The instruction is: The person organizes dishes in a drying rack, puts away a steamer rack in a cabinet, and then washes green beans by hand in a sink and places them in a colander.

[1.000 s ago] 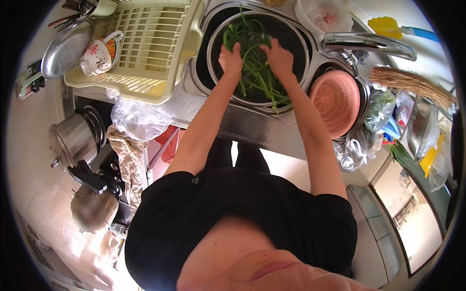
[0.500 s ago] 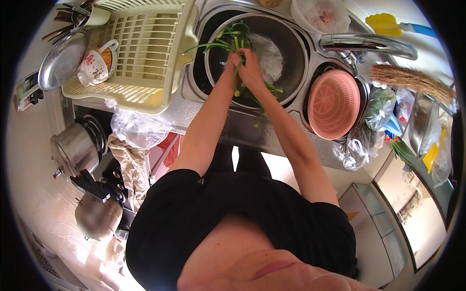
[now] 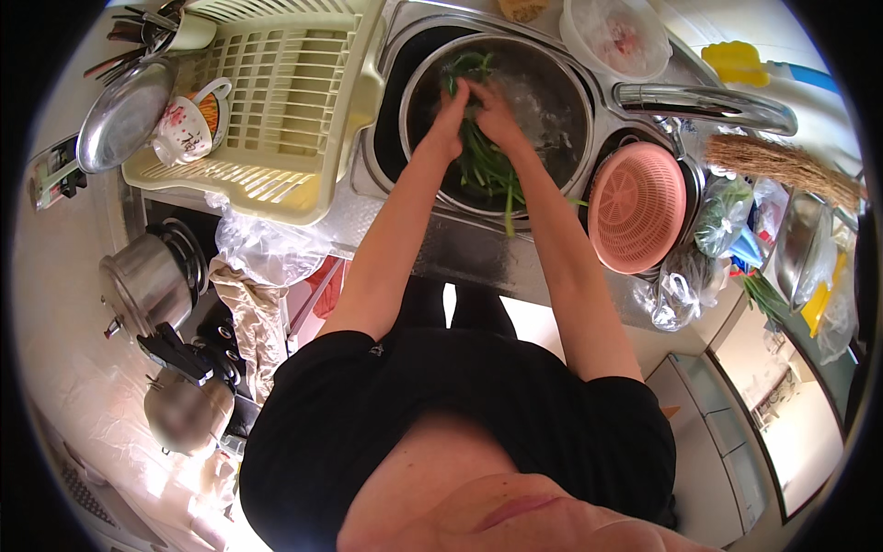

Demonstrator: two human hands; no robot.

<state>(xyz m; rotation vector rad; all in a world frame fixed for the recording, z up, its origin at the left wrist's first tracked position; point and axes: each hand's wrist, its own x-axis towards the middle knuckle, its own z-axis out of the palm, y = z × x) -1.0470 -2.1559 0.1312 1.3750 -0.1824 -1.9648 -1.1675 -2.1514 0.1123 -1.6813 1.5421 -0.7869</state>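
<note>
In a round steel basin (image 3: 590,129) set in the sink, both my hands work at a bunch of long green vegetable stalks (image 3: 487,167). My left hand (image 3: 448,120) closes on the bunch from the left. From the right, my right hand (image 3: 497,117) grips the same stalks, with its fingers partly hidden. Some greens show beyond my fingertips, and the stalk ends hang over the basin's near rim. Rippling water (image 3: 547,109) fills the basin's right part.
A cream dish rack (image 3: 308,198) with a patterned cup (image 3: 184,129) stands left. Right of the basin are a pink colander (image 3: 636,207), a chrome faucet (image 3: 704,101) and a straw brush (image 3: 782,161). A white bowl (image 3: 598,28) sits behind. Pots (image 3: 147,281) stand at lower left.
The stalks, earlier raised and sticking out to the left, now lie down in the basin toward me. My hands have drawn slightly apart, and the water is more stirred.
</note>
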